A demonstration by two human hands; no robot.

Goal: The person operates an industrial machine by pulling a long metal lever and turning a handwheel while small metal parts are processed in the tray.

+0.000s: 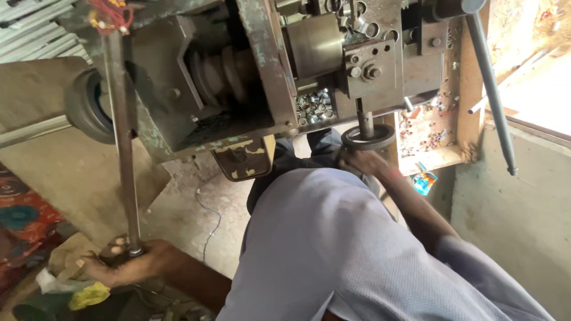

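The left hand [122, 267] wraps tight around the long grey steel bar [122, 137], steadying it; the right hand [360, 160] clasps the dark round handwheel [369, 137] under the worn green lathe [256, 65].

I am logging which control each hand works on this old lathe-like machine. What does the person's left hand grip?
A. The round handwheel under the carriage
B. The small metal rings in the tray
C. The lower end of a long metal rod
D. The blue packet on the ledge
C: the left hand closes around the lower end of the long metal rod, while the right hand is at the round handwheel.
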